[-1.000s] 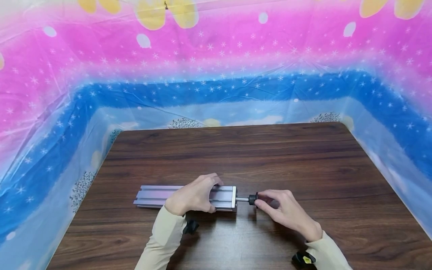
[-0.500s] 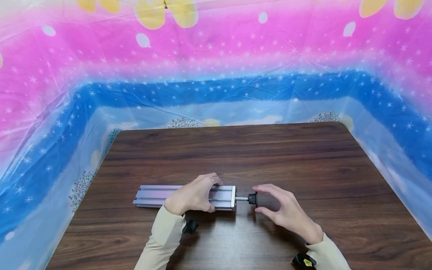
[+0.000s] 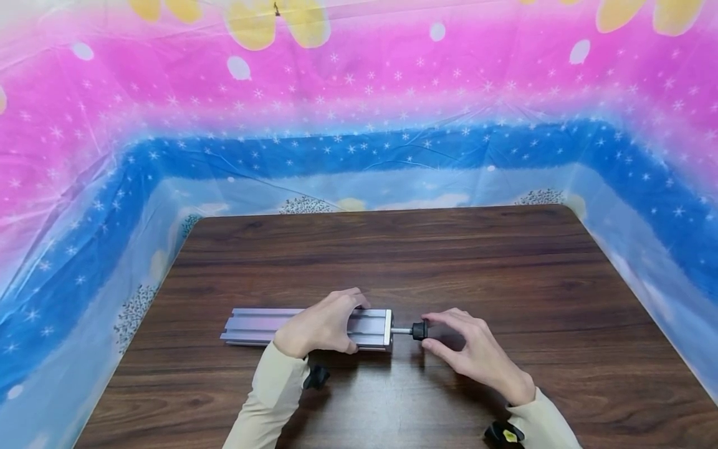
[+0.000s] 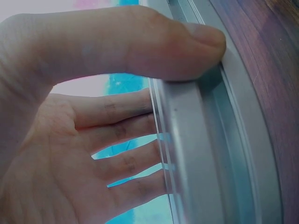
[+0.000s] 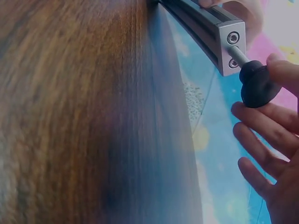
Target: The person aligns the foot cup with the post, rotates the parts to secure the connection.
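Note:
A silver aluminium profile [image 3: 260, 321] with lengthwise grooves lies across the wooden table. My left hand [image 3: 321, 323] grips it from above near its right end, thumb [image 4: 187, 51] along the near side and fingers over the far side. From the end plate [image 5: 223, 49], which has two screws, a threaded rod [image 3: 401, 331] sticks out to the right. It carries a black levelling foot [image 5: 259, 84] with a round base. Thumb and fingertips of my right hand [image 3: 477, 349] pinch the rim of that foot; the other fingers [image 5: 254, 140] are spread.
The brown wood-grain table [image 3: 381, 262] extends around the profile on all sides. Behind it and along both sides hangs a pink and blue patterned cloth [image 3: 359, 149]. A black strap mount [image 3: 503, 432] sits at my right wrist.
My right fingers were on the foot, spread apart from it half a second ago, and now are back at its rim. The left hand and the profile stay in place.

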Tool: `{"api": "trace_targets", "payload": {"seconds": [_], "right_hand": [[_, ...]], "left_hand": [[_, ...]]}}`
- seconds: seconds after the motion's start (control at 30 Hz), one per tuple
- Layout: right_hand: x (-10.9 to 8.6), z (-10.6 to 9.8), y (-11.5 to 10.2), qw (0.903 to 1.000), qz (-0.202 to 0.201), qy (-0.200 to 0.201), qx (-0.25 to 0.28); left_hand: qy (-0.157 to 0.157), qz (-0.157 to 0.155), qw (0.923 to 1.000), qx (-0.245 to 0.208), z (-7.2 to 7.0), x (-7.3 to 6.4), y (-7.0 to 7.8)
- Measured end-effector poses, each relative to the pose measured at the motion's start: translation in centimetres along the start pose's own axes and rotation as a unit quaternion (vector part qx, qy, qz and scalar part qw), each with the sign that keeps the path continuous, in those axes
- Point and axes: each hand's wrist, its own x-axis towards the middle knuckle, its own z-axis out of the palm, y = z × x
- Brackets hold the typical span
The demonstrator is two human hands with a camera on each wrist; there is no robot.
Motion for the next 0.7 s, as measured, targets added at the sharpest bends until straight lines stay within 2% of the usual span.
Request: {"api": "trace_targets", "payload": {"seconds": [0.17, 0.33, 0.43, 0.5, 0.6, 0.7], "right_hand": [[0.09, 0.20, 0.00, 0.9993, 0.031, -0.004, -0.023], [0.37, 0.35, -0.12, 0.9969, 0.074, -0.019, -0.019], [0.47, 0.37, -0.15, 0.9960, 0.085, -0.028, -0.010], [0.42, 0.36, -0.07, 0.9966, 0.078, -0.028, -0.002], [0.25, 0.32, 0.15, 0.9986, 0.044, -0.021, 0.021], [0.18, 0.34, 0.38, 0.9991, -0.022, -0.004, 0.035]], "left_hand": [[-0.004, -0.003, 1.0000, -0.003, 0.02, 0.00, 0.04], [-0.006, 0.000, 1.0000, -0.003, -0.03, 0.00, 0.16], [-0.004, 0.001, 1.0000, -0.002, -0.05, -0.01, 0.17], [-0.003, 0.001, 1.0000, -0.003, -0.07, -0.02, 0.16], [-0.001, 0.001, 1.0000, -0.005, -0.14, -0.04, 0.15], [0.002, -0.001, 1.0000, -0.008, -0.23, -0.06, 0.07]]}}
